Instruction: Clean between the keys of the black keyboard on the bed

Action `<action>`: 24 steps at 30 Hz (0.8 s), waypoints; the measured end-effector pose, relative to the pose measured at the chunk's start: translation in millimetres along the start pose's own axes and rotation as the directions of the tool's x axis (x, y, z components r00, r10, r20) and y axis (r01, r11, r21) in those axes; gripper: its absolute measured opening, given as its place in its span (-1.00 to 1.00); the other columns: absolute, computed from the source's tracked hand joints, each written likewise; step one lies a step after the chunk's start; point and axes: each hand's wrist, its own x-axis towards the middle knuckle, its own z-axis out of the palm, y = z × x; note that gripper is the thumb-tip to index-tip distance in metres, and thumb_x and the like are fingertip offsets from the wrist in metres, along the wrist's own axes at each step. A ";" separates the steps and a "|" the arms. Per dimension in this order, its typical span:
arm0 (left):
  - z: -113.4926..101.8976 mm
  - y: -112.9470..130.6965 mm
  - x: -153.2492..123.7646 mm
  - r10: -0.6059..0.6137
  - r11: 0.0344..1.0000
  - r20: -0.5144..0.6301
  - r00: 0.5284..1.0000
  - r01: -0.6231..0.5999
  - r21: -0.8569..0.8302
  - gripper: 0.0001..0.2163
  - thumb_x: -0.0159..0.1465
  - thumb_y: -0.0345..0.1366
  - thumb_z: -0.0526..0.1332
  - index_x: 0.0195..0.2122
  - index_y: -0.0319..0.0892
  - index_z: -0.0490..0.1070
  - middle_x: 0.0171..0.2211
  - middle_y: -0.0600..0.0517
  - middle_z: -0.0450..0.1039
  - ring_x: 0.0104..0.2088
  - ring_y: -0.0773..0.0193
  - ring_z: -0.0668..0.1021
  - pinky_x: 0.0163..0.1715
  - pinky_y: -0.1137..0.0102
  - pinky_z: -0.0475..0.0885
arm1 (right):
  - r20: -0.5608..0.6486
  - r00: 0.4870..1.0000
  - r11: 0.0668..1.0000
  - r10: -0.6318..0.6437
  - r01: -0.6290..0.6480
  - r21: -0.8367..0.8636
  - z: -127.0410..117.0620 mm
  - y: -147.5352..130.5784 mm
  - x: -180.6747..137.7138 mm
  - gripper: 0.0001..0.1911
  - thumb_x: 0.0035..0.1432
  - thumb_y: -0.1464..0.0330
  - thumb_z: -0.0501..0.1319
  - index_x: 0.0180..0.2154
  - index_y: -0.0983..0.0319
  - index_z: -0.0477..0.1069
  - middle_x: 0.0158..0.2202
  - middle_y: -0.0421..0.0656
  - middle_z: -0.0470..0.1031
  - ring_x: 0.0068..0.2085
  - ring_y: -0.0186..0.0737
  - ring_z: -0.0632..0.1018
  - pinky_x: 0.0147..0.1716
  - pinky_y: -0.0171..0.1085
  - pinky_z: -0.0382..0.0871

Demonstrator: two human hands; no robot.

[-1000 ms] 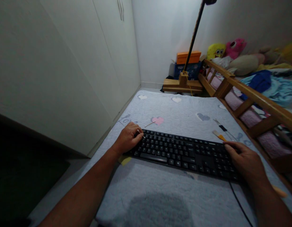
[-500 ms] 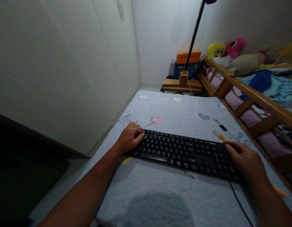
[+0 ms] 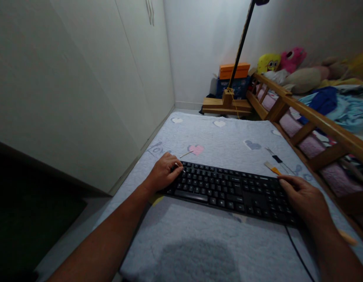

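A black keyboard (image 3: pixel 210 184) lies across the cloth-covered surface, with its cable running off at the lower right. Over its left end, my left hand (image 3: pixel 166 171) is closed on a thin cotton swab (image 3: pixel 177 164), whose tip reaches the keys there. My right hand (image 3: pixel 304 199) grips the keyboard's right end, thumb on top and fingers partly hidden. Another cotton swab (image 3: pixel 186 154) rests on the cloth just beyond the keyboard. Close to my right hand are a small brush (image 3: pixel 272 168) with a yellow-orange part and a thin wire tool (image 3: pixel 277 159) with a black middle.
The pale blue cloth (image 3: pixel 193 231) has heart prints. A yellow item (image 3: pixel 156 200) peeks out below my left wrist. White cupboard doors (image 3: pixel 111 78) stand at left, a wooden bed rail (image 3: pixel 325 113) at right. Boxes (image 3: pixel 234 71) and a wooden stand (image 3: pixel 226 102) are beyond.
My left hand has shifted slightly right with the cotton swab, its tip farther over the keys. My right hand and the keyboard look nearly unmoved.
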 end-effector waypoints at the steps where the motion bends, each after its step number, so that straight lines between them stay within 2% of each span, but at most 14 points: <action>1: 0.1 0.4 0.2 0.000 1.000 -0.003 1.000 0.000 0.002 -0.84 0.32 -0.34 0.18 -0.40 -0.15 0.47 -0.41 0.01 0.50 -0.26 0.15 0.42 -0.16 0.21 0.32 | -0.001 1.000 1.000 0.000 0.000 -0.001 0.4 0.3 0.3 -0.44 -0.08 -0.03 0.11 -0.23 0.20 0.61 -0.15 -0.01 0.63 -0.08 0.11 0.58 -0.01 -0.02 0.40; 15: 2.9 3.0 3.1 -0.047 0.997 -0.029 0.998 0.049 0.061 -0.84 0.35 -0.30 0.18 -0.36 -0.12 0.51 -0.35 0.00 0.56 -0.22 0.13 0.45 -0.12 0.18 0.34 | -0.019 0.998 0.998 -0.056 0.056 0.006 0.3 3.7 -0.2 -0.57 0.01 0.04 0.15 -0.26 0.17 0.58 -0.17 -0.03 0.63 -0.11 0.10 0.58 -0.05 -0.05 0.40; 24: 3.6 3.6 3.9 -0.025 0.997 -0.037 0.999 0.027 0.068 -0.84 0.36 -0.33 0.18 -0.36 -0.15 0.50 -0.35 0.00 0.56 -0.24 0.14 0.46 -0.13 0.18 0.33 | 0.007 1.000 0.999 -0.029 0.029 -0.016 -0.8 1.0 -0.8 -0.54 0.01 0.04 0.13 -0.24 0.19 0.59 -0.15 -0.02 0.62 -0.09 0.10 0.57 -0.03 -0.04 0.38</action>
